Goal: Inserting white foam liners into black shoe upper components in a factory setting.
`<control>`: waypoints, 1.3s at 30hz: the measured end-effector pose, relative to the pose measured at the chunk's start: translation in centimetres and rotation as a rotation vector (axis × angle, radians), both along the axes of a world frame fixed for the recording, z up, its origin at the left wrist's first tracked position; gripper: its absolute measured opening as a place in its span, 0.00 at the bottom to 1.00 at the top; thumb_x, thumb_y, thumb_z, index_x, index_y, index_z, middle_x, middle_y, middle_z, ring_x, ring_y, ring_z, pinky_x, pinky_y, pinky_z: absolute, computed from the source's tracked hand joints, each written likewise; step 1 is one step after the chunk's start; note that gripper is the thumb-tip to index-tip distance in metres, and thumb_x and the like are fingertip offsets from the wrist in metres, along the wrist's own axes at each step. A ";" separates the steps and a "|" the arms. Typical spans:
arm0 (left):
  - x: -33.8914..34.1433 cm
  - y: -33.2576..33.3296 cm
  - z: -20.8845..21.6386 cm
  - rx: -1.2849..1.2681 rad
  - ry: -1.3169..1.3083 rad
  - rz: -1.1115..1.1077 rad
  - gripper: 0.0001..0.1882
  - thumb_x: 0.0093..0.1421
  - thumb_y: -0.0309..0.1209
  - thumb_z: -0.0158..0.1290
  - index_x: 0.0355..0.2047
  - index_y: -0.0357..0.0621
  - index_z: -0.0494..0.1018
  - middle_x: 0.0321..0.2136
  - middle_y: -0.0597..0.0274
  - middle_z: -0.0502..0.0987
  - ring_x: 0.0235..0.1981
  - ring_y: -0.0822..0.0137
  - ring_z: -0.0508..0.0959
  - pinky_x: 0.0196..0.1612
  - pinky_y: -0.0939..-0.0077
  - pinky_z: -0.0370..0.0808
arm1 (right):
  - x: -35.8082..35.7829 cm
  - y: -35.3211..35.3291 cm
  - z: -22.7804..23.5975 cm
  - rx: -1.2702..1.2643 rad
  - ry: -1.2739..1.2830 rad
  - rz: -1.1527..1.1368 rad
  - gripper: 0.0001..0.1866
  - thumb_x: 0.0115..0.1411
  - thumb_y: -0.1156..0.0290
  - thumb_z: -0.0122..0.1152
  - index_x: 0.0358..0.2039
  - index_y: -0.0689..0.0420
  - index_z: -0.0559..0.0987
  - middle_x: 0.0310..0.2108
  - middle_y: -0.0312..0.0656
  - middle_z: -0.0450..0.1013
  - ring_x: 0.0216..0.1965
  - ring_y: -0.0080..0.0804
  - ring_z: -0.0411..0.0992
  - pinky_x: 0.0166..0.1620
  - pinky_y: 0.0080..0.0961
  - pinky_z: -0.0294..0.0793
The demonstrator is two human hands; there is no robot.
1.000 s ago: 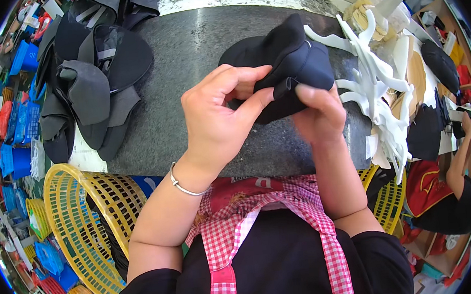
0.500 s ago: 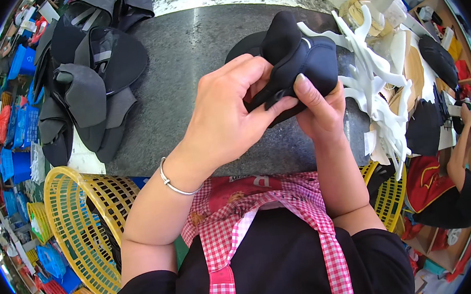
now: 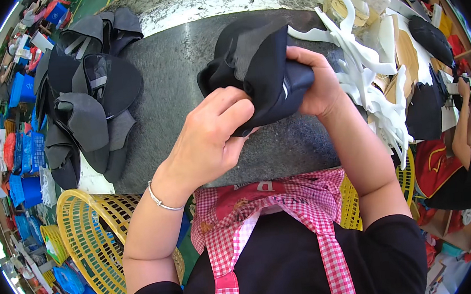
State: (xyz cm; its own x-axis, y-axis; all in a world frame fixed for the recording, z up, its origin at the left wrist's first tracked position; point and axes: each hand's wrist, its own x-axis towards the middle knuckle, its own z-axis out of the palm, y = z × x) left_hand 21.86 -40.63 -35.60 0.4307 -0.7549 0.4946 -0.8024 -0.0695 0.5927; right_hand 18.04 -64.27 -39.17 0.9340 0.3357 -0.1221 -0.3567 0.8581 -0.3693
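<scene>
Over the middle of the dark worktop I hold a soft, moulded black fabric piece [image 3: 265, 69] with a grey inner face and a small white mark. The fingers of my left hand [image 3: 212, 135] are bent and closed at its near left edge, their tips partly hidden in the folds. My right hand [image 3: 319, 83] grips the opposite side, thumb on top and the other fingers underneath. A silver bangle circles my left wrist. Beside my right hand lies a heap of white curved plastic strips [image 3: 366, 68].
Similar black and grey fabric pieces [image 3: 84, 115] are heaped on the left of the worktop [image 3: 169, 97]. Yellow plastic baskets [image 3: 87, 244] stand below its near edge. A clear container [image 3: 368, 1] is at the far right. Another person's arm [image 3: 459, 110] shows at the right.
The black piece has turned and tilted, so its grey inner face now shows. My left hand has moved slightly left and down; my right hand has shifted to the piece's outer right side.
</scene>
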 end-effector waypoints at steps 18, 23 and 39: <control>4.0 0.3 -1.0 -0.486 1.175 -0.277 0.11 0.60 0.26 0.63 0.40 0.40 0.73 0.39 0.65 0.79 0.40 0.77 0.78 0.43 0.82 0.76 | -4.7 9.9 -0.7 -0.398 -0.225 -0.608 0.17 0.63 0.85 0.57 0.52 0.60 0.75 0.48 0.37 0.75 0.50 0.26 0.73 0.56 0.28 0.71; 4.1 0.0 -4.1 -0.457 1.067 0.129 0.10 0.66 0.33 0.58 0.32 0.43 0.70 0.25 0.73 0.73 0.25 0.82 0.70 0.29 0.86 0.68 | -5.5 9.7 -1.3 -0.408 -0.262 -0.529 0.18 0.63 0.85 0.57 0.54 0.62 0.74 0.49 0.37 0.74 0.51 0.27 0.72 0.56 0.29 0.70; 6.7 2.1 -1.8 -0.131 1.452 -0.453 0.24 0.62 0.31 0.57 0.57 0.40 0.65 0.48 0.61 0.76 0.45 0.70 0.78 0.47 0.72 0.77 | -5.7 7.6 0.2 -0.187 -0.150 -0.446 0.22 0.63 0.79 0.51 0.59 0.63 0.69 0.54 0.48 0.73 0.56 0.43 0.72 0.61 0.44 0.71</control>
State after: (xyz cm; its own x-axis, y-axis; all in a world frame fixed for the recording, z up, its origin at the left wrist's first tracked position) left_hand 28.52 -38.48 -37.38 0.3395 -0.9382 -0.0670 0.5210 0.1282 0.8439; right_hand 12.32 -56.71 -39.01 0.9934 -0.1145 0.0049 0.0983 0.8293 -0.5500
